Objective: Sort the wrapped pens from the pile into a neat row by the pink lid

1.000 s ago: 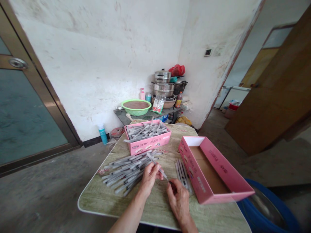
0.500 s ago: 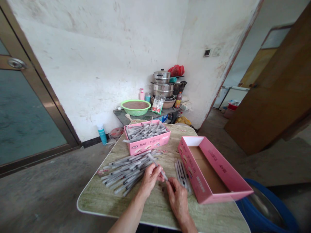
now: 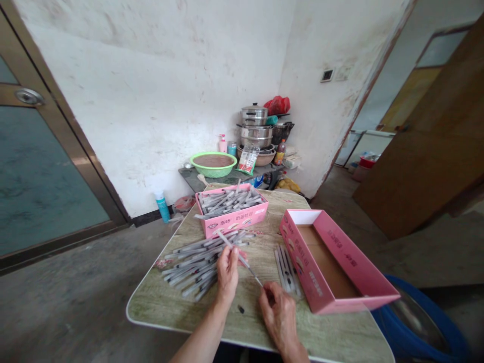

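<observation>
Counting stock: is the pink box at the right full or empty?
Empty: the pink box shows only its bare brown cardboard floor, with nothing inside.

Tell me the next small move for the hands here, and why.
Probably the right hand picks up the small black piece from the marbled tabletop: it lies loose between the hands, while the left hand holds the thin grey pen tube slanted toward the right hand.

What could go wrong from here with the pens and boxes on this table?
The small black piece lies loose near the front edge of the table; it might roll off. The empty pink box seems to overhang the table's right side above the blue tub; a nudge from the right hand could tip it.
</observation>
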Available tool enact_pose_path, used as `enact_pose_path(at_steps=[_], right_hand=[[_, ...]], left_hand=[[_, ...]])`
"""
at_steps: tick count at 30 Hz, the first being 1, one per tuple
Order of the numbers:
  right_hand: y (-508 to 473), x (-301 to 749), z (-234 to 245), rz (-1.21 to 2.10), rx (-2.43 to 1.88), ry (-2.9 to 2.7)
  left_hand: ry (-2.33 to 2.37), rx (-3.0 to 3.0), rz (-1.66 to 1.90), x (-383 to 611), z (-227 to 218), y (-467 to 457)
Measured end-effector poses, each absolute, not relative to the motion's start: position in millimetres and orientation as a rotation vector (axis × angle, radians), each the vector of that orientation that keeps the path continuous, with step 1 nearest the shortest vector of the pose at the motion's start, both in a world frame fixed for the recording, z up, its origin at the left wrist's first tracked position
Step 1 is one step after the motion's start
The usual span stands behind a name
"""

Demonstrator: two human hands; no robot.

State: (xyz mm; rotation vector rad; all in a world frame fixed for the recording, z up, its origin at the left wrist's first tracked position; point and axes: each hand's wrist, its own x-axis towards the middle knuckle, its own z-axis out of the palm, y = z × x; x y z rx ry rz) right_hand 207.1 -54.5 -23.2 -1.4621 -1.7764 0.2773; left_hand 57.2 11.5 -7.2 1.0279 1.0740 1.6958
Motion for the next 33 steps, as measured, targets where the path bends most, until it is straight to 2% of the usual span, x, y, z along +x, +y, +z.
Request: enact_pose_path(at_steps=[5,9,22,28,33], right_hand=[[-77,186,-21,0.356,-1.412,-1.842],[-94,156,-25,0.276,-1.476,-1.897],[-99,122,-44,-0.168,-1.549,-2.138],[-84,148,-35,-0.016,-1.744,-2.14],[-76,174,-21,0.117,-1.85,-1.97]], left_hand=[[1.132,0.884,1.921,51,-1,10],[1.127,0.839,2.046,42,10,12],[1.092,0.83,2.0,29,12,21],[1.068,0.819,1.949,30,17,22],[1.258,0.969,1.821,39,13,15]])
